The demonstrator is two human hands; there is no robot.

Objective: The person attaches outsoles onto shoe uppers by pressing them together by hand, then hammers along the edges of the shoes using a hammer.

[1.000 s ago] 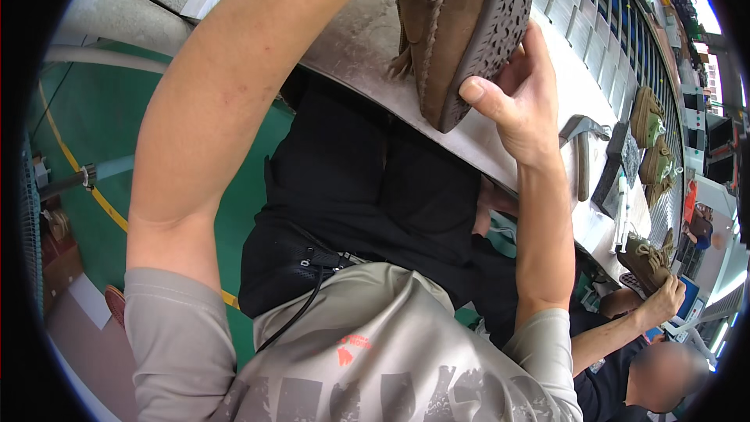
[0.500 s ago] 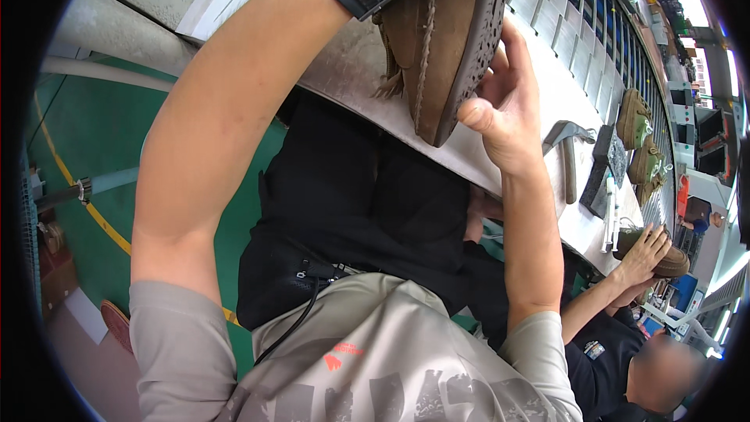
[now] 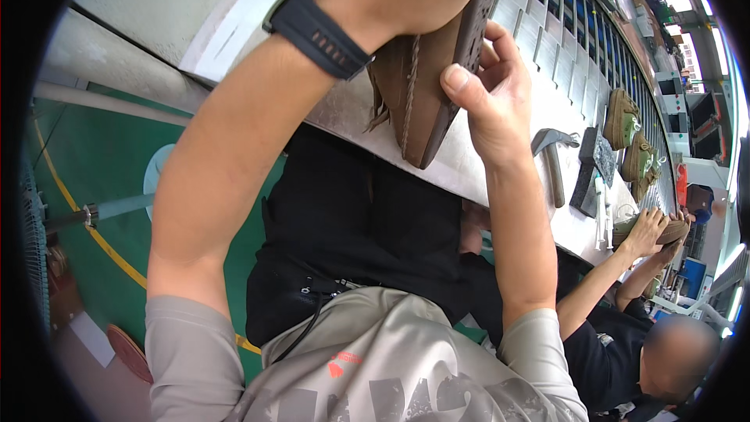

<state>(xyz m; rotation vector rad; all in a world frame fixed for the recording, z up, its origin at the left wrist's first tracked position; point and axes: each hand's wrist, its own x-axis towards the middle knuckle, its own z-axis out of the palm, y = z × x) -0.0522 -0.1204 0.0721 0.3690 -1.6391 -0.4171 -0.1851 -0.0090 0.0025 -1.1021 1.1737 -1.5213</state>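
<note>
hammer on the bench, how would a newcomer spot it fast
Start at the pale bench in front of the person. Just right of their right hand lies the hammer, beside a dark block. Its curved head and slim handle set it apart from that chunky block.

Pale bench (image 3: 558, 105) | hammer (image 3: 554, 176) — near dark block (image 3: 594, 162) | slim white tubes (image 3: 601, 207) — beside block
</note>
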